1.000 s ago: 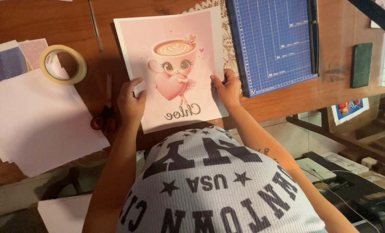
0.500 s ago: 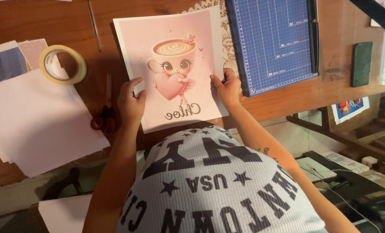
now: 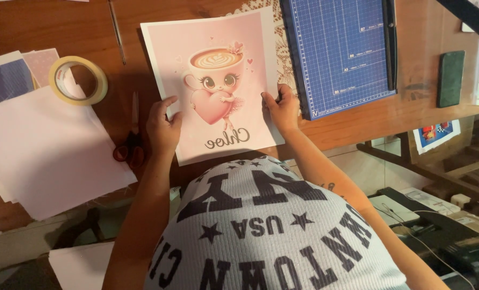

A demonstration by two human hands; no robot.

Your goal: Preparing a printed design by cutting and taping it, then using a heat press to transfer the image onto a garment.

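Nothing had really shifted since the earlier frames: the pink printed sheet (image 3: 212,80) lay in the same spot at the upper centre of the frame, flat on the wooden table (image 3: 78,21), and both hands kept their places on it. It showed a cartoon coffee cup hugging a heart.

Left hand (image 3: 163,126) sat on the sheet's left edge, fingers curled, thumb pressed onto the paper. Right hand (image 3: 282,107) pinched the right edge, thumb on top, fingers tucked beneath.

Just right of the sheet, a blue paper trimmer (image 3: 339,51) filled the upper right, its near corner touching the right hand's knuckles. A scrap of lace (image 3: 279,53) peeked out between sheet and trimmer. Left of the left hand, red-handled scissors (image 3: 132,142) lay blades up. Further left sat a roll of tape (image 3: 78,80), resting partly on a stack of white paper (image 3: 46,150). A dark blue sheet (image 3: 3,80) showed at the far left edge. At lower centre, the person's printed shirt (image 3: 266,231) hid the table's near edge.
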